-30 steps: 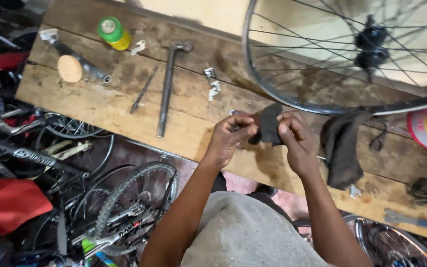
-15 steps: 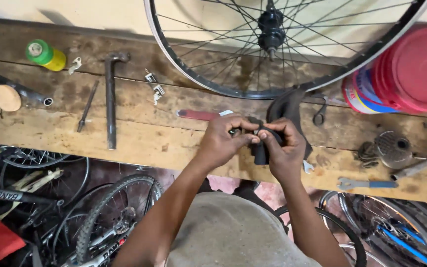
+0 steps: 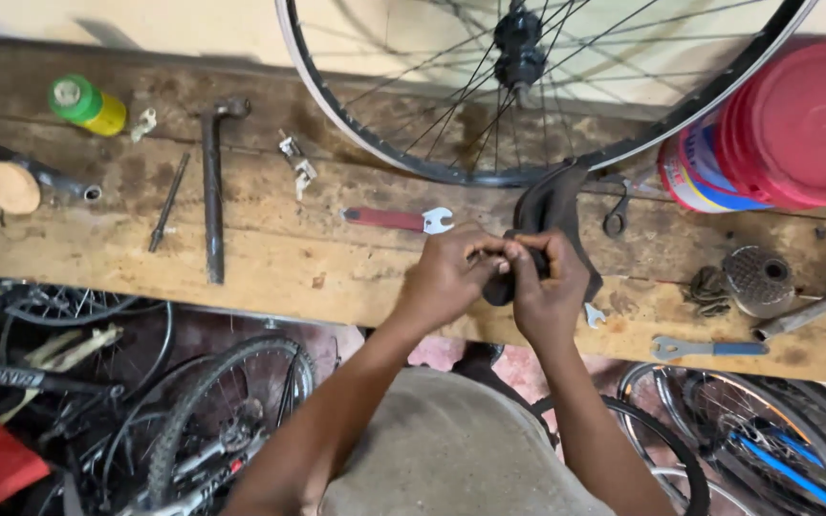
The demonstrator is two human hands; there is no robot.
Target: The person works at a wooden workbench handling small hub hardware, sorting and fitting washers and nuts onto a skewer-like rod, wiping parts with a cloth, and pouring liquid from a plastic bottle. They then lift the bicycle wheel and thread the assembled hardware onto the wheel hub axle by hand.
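Note:
Both hands meet over the front edge of a wooden workbench. My left hand and my right hand pinch a strip of black rubber inner tube, which runs up from my fingers toward a bicycle wheel leaning against the wall. What my fingertips press on the rubber is hidden. A red-handled flat spanner lies just left of my left hand.
On the bench lie a long metal bar tool, a thin rod, a green-capped yellow bottle, a red-lidded bucket, a sprocket cluster and a blue-handled spanner. Bicycle wheels and frames crowd the floor below.
The view has shifted left and down across the bench. My hands stay together on the rubber tube, fingers working closer over it.

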